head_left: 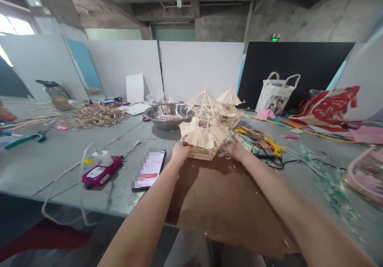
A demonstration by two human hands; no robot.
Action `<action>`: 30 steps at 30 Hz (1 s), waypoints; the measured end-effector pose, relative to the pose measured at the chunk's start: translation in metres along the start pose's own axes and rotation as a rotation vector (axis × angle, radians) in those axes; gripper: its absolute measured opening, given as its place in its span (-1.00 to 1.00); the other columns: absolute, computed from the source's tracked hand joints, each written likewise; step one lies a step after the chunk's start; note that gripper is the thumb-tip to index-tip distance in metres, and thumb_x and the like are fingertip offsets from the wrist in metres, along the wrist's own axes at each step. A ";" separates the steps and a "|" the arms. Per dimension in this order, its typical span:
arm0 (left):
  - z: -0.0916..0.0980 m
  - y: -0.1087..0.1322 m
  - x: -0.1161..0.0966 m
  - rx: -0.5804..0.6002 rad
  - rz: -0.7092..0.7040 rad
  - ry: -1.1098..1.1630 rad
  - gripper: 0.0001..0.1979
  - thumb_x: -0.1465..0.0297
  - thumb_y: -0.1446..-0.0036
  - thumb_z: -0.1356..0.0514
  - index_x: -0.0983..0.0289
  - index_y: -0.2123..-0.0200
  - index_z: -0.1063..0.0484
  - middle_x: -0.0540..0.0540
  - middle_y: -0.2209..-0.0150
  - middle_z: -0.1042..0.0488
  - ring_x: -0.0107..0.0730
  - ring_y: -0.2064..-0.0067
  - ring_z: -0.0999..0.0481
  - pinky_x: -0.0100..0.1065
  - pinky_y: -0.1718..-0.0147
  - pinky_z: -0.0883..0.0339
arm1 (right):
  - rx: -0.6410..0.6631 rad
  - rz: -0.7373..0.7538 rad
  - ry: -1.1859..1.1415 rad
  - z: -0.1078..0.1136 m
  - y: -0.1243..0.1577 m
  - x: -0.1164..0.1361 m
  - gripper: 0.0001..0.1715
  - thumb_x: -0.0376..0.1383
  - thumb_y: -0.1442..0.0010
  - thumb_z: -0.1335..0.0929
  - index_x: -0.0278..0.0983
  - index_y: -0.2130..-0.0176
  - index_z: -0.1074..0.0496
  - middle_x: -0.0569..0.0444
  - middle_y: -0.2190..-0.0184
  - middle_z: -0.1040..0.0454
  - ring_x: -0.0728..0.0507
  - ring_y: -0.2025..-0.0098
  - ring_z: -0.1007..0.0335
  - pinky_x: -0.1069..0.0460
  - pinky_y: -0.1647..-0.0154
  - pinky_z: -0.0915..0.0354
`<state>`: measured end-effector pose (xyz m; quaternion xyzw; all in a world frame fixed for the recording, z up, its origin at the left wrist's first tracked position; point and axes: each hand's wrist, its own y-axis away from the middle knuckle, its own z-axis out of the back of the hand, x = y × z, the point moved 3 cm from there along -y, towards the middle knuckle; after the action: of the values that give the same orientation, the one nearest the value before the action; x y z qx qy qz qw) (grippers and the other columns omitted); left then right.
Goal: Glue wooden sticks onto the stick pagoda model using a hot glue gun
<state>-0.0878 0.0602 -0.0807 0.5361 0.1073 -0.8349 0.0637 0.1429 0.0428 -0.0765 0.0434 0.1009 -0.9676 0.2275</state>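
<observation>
A pavilion model of pale wooden sticks (203,137) stands at the far edge of a brown board, its slatted lower roof below an open pointed frame. My left hand (180,151) grips the left edge of its base, fingers partly hidden against the model. Beside the model's right corner is my right hand (236,149), fingers loosely stretched out; nothing shows in them, though the tips blur into the clutter behind. A second stick pavilion (229,106) with a covered pointed roof rises just behind.
The brown board (227,203) lies before me. A phone (149,170) and a purple power strip (101,172) with a cable are left. Behind stand a steel bowl (167,119) and a stick pile (100,114). Yellow-handled tool (274,146), cables and scraps lie right. Someone's hand (6,113) shows far left.
</observation>
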 end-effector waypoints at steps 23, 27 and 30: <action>0.006 0.025 0.005 -0.001 -0.101 0.014 -0.73 0.38 0.26 -0.14 0.33 0.40 -0.47 0.05 0.59 -0.41 -0.36 0.49 -0.37 -0.41 0.47 -0.17 | -0.495 -0.481 -1.653 0.039 0.027 0.001 -0.64 -0.09 0.24 -0.39 -0.30 0.47 -0.33 0.12 0.57 -0.43 -0.01 0.61 -0.33 0.02 0.52 -0.31; 0.019 0.024 0.010 -0.126 -0.060 0.111 -0.68 0.39 0.20 -0.04 0.32 0.33 -0.44 0.01 0.58 -0.40 -0.42 0.52 -0.34 -0.44 0.52 -0.16 | -0.510 -0.459 -1.803 0.056 0.021 0.005 -0.66 -0.15 0.28 -0.43 -0.30 0.49 -0.33 0.18 0.59 -0.42 0.04 0.64 -0.29 0.09 0.56 -0.28; 0.036 0.024 0.006 -0.321 -0.012 0.176 -0.69 0.39 0.21 -0.03 0.31 0.35 -0.43 -0.04 0.65 -0.30 -0.47 0.60 -0.25 -0.45 0.59 -0.10 | -0.544 -0.396 -1.838 0.071 0.016 0.009 -0.68 -0.18 0.26 -0.43 -0.30 0.50 -0.32 0.19 0.61 -0.41 0.07 0.66 -0.26 0.11 0.59 -0.25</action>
<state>-0.1166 0.0281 -0.0747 0.5892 0.2475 -0.7574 0.1337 0.1394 0.0092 -0.0112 -0.7991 0.1096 -0.5887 0.0533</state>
